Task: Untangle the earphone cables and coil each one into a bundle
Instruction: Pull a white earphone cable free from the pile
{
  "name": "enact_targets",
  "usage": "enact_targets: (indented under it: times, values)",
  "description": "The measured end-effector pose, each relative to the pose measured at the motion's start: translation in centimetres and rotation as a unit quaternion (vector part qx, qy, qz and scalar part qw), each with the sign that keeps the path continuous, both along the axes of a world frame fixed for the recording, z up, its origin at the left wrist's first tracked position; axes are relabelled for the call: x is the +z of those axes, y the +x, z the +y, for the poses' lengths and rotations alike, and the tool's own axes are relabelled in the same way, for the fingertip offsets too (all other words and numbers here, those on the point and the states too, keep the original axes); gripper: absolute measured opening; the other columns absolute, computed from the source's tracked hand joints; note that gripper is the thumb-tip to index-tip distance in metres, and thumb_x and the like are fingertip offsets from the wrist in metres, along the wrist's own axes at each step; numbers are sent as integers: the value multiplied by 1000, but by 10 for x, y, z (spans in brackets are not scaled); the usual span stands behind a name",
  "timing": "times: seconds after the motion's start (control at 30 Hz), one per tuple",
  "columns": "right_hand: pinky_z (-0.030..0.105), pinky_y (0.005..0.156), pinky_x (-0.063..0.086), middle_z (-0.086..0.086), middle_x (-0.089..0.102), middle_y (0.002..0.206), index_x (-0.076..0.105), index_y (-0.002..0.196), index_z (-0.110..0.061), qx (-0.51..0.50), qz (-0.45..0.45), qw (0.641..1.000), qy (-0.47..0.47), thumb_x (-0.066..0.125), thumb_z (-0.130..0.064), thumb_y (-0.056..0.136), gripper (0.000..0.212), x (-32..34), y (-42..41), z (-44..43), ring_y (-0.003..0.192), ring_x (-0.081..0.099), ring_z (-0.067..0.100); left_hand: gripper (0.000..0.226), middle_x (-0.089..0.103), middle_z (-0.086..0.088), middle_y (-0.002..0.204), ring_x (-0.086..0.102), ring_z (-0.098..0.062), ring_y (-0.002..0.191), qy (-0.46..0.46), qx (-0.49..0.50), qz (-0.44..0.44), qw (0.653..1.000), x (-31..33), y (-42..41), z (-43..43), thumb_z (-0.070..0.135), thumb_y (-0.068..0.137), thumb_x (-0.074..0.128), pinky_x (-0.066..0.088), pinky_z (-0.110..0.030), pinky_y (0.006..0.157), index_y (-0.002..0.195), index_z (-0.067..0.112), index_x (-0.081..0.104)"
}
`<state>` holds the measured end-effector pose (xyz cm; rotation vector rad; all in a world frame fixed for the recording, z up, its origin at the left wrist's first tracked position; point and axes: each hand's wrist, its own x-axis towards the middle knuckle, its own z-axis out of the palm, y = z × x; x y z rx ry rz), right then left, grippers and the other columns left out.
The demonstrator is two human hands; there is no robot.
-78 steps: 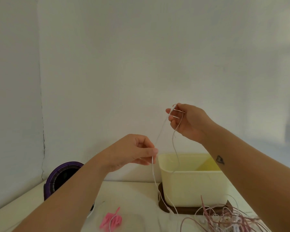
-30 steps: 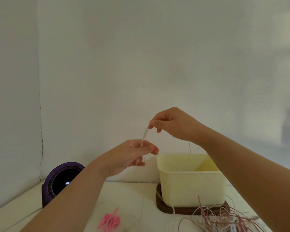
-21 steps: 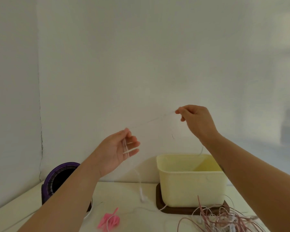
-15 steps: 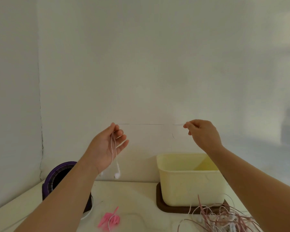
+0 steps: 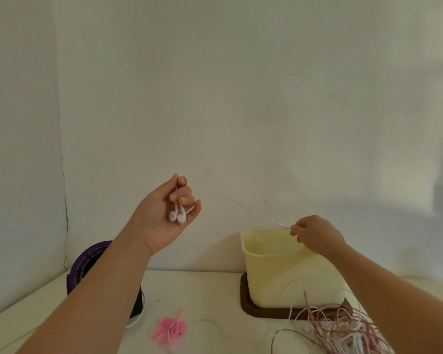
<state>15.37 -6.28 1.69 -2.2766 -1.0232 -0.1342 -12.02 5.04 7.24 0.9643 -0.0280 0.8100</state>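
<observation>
My left hand (image 5: 167,215) is raised with its palm towards me, and its curled fingers hold a white earphone cable (image 5: 238,205). Two white earbuds (image 5: 177,216) hang against the palm. The cable runs taut, down and to the right, to my right hand (image 5: 315,235), which pinches its plug end above the rim of the yellow tub (image 5: 274,272). A tangle of pink and white cables (image 5: 343,330) lies on the table at the bottom right. A pink coiled bundle (image 5: 169,328) lies at the bottom centre.
The yellow tub stands on a dark brown tray (image 5: 256,311) against the white wall. A purple round device (image 5: 87,264) sits at the left, partly behind my left forearm. The pale table (image 5: 210,290) spreads below both arms.
The cable was drawn out between my hands until taut. My left hand turned palm-up and gathered the earbuds into it. My right hand dropped down and right to the tub's rim.
</observation>
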Motion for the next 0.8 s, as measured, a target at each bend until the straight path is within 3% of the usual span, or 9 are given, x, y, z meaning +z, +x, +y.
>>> enact_targets:
  times: [0.1,0.17,0.27,0.37,0.47,0.57,0.63,0.7,0.8]
  values:
    - [30,82,47,-2,70,96,70,94,-20,13,2,999,-39,48,-29,94,24,-4,1,2,91,64,18,13,30,8,49,35,-4,39,3,-24,22,999,5,3,-10,23,86,48,53,-20,56,78,15,55]
    - [30,90,44,2,66,117,66,113,-16,60,-2,996,-62,51,-29,94,28,-2,-3,5,109,60,19,11,29,7,50,33,-4,37,14,-22,61,998,6,6,-16,21,85,50,51,-19,53,80,13,56]
    - [26,100,35,4,58,131,55,130,-12,193,23,978,70,48,-29,97,37,15,-28,5,121,52,17,14,30,7,50,34,-5,37,39,-14,120,992,6,13,-24,19,90,48,50,-21,49,81,12,56]
    - [31,105,36,-7,61,123,54,127,-24,335,174,904,199,45,-44,95,39,39,-66,2,119,53,9,8,33,7,50,38,-5,39,66,-35,148,986,5,17,-33,20,83,52,51,-22,53,83,12,56]
    - [37,105,38,0,63,123,57,124,-24,445,271,840,150,47,-55,87,49,54,-89,1,118,56,12,9,35,7,49,40,-5,39,80,-68,149,983,5,19,-42,21,80,52,52,-21,54,82,13,56]
    - [39,96,48,17,67,96,62,115,-11,498,317,797,130,51,-46,91,44,60,-98,-4,92,64,24,13,36,7,48,41,-4,40,89,-100,135,982,7,15,-49,22,82,50,52,-21,54,78,13,59]
    - [29,73,51,3,48,62,66,97,-10,506,349,773,156,54,-38,86,32,61,-99,-10,60,47,14,16,35,7,48,41,-5,40,92,-105,125,982,9,9,-50,22,84,50,53,-21,55,76,13,61]
    - [23,61,42,-5,33,56,66,84,-14,511,357,760,182,54,-35,83,25,62,-98,-13,49,31,9,16,36,7,49,41,-5,40,108,-106,129,980,7,5,-51,23,85,49,52,-22,55,80,13,61]
    - [21,58,40,-6,30,56,67,81,-15,507,329,773,194,55,-36,81,24,66,-98,-14,50,30,8,26,39,5,50,44,-7,43,162,-100,171,967,-1,6,-53,25,84,49,51,-24,56,82,12,72]
